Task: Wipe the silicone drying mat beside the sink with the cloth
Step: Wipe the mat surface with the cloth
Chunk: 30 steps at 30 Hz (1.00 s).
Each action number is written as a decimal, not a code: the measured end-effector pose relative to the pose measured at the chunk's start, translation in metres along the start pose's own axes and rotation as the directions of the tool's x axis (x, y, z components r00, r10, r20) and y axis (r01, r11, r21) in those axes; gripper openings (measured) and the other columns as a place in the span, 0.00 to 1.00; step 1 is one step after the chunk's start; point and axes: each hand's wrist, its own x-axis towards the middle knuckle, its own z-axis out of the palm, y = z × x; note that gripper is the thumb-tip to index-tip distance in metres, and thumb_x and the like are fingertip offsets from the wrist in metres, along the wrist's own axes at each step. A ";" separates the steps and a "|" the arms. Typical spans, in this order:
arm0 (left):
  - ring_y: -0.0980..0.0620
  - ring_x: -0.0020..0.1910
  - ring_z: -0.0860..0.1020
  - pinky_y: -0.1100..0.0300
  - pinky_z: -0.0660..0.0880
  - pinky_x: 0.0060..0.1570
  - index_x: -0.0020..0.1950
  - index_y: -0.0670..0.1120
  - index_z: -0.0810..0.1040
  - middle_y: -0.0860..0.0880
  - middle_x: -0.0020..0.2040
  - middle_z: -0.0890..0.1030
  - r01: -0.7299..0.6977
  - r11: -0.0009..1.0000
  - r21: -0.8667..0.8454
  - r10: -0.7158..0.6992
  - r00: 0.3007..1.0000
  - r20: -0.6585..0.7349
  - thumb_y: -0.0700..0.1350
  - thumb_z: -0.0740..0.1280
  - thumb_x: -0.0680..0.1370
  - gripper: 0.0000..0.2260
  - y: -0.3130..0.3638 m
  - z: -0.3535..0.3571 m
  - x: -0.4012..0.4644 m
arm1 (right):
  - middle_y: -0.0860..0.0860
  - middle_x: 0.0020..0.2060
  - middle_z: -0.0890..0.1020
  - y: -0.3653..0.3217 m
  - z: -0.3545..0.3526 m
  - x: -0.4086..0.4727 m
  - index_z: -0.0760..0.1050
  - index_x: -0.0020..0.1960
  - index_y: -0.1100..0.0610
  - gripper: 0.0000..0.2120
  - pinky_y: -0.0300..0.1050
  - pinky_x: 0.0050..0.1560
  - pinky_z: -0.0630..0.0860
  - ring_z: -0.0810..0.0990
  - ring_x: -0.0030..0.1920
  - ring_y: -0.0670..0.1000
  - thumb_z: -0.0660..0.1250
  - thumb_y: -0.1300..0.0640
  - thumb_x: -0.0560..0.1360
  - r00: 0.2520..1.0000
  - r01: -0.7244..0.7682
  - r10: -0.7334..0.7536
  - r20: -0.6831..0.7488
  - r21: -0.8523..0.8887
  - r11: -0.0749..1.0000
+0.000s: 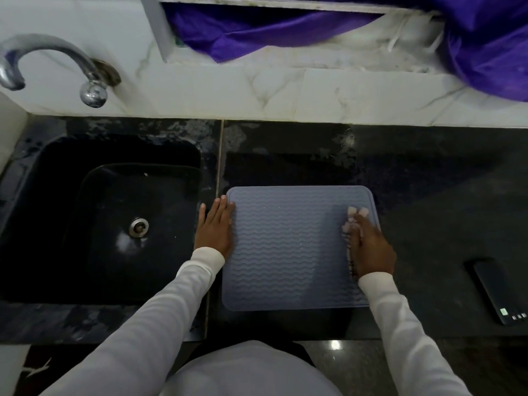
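A grey-blue silicone drying mat [288, 247] with wavy ridges lies flat on the dark counter, just right of the sink. My left hand [215, 227] rests flat with fingers spread on the mat's left edge. My right hand [370, 247] presses a small pale cloth [353, 217] against the mat near its right edge. Most of the cloth is hidden under the palm; only its pinkish-white edges show past the fingers.
A black sink [108, 212] with a metal drain sits to the left, a chrome tap [57, 61] above it. A dark phone [498, 291] lies on the counter at right. Purple fabric [471, 38] hangs over the marble wall ledge behind.
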 end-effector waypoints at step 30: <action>0.48 0.79 0.41 0.49 0.37 0.77 0.79 0.46 0.42 0.46 0.80 0.42 -0.014 0.999 0.039 0.013 1.000 0.023 0.42 0.50 0.83 0.27 -0.001 0.000 -0.003 | 0.57 0.62 0.78 -0.049 0.035 -0.008 0.52 0.78 0.42 0.29 0.56 0.54 0.78 0.81 0.55 0.61 0.59 0.53 0.80 0.948 0.275 -0.219 0.231 -0.246 0.929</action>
